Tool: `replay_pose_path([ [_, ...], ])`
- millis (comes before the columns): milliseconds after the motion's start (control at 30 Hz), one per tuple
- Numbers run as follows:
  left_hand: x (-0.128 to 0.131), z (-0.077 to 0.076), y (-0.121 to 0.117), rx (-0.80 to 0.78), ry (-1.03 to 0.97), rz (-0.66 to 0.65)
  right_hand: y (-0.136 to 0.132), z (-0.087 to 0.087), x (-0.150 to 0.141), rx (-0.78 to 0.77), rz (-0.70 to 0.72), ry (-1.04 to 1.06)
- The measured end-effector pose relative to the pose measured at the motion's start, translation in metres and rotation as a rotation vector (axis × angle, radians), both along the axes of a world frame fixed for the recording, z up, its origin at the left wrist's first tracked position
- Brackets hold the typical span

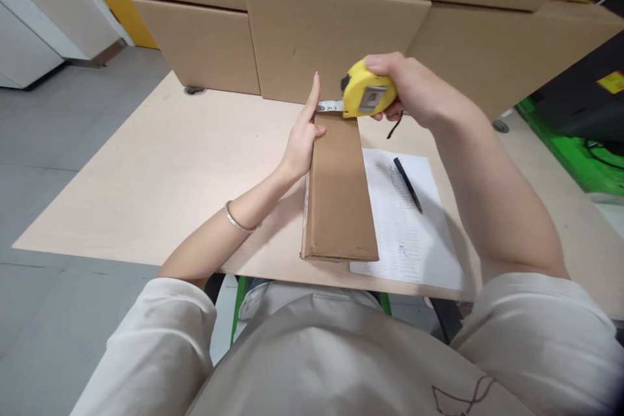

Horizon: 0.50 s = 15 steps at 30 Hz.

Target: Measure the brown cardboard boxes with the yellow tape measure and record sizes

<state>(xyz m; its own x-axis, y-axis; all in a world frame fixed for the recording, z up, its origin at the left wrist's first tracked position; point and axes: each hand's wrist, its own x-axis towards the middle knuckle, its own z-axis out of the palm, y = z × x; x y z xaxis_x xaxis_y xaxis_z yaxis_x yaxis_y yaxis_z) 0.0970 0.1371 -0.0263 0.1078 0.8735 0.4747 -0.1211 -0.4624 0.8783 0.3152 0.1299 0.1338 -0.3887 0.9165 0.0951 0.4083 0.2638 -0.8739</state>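
A long, narrow cardboard box (341, 192) lies on the table in front of me, its length pointing away. My right hand (402, 88) grips a yellow tape measure (369, 90) above the box's far right corner. A short stretch of its metal blade (331, 106) runs leftward across the far end. My left hand (303, 140) holds the box at its far left edge, thumb over the top and one finger pointing up beside the blade's tip. Its other fingers are hidden behind the box. A black wrist strap dangles from the tape measure.
A printed sheet (414, 253) with a black pen (408, 185) on it lies right of the box, partly under it. Large stacked cartons (336, 39) form a wall along the back of the wooden table (146, 188). Dark equipment and green material (560, 136) stand at right.
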Motion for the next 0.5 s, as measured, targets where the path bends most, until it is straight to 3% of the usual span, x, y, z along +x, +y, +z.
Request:
replay_pose_path([
  [167,-0.004,0.003,0.0,0.0,0.103,0.003,0.012,-0.02,0.031,0.003,-0.01,0.104],
  [300,0.003,0.015,-0.017,-0.058,0.063,0.0,0.012,-0.033,0.027,-0.001,-0.029,0.138],
  [500,0.007,0.03,-0.036,-0.115,0.037,-0.018,0.009,-0.036,0.022,0.002,-0.027,0.152],
])
